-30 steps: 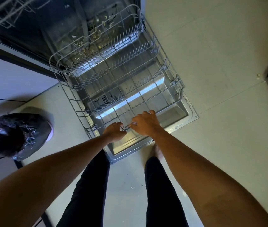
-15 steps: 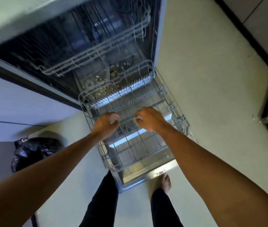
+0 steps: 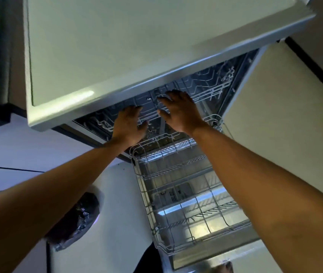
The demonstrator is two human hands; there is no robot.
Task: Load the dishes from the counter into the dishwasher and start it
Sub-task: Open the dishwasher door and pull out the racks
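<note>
Left hand [image 3: 129,126] and right hand [image 3: 181,112], open and empty, at the upper rack [image 3: 211,93] just ahead: hook its front evenly, pull level.

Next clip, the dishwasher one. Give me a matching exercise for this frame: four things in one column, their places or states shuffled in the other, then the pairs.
Things
1. lower rack
2. upper rack
3. black bin bag
4. right hand

Places or states
A. on the floor, left of the dishwasher
B. slid out over the open door, no dishes visible in it
C. fingers spread, at the front of the upper rack
D. inside the tub, under the counter edge

Pairs: 1-B, 2-D, 3-A, 4-C
</note>
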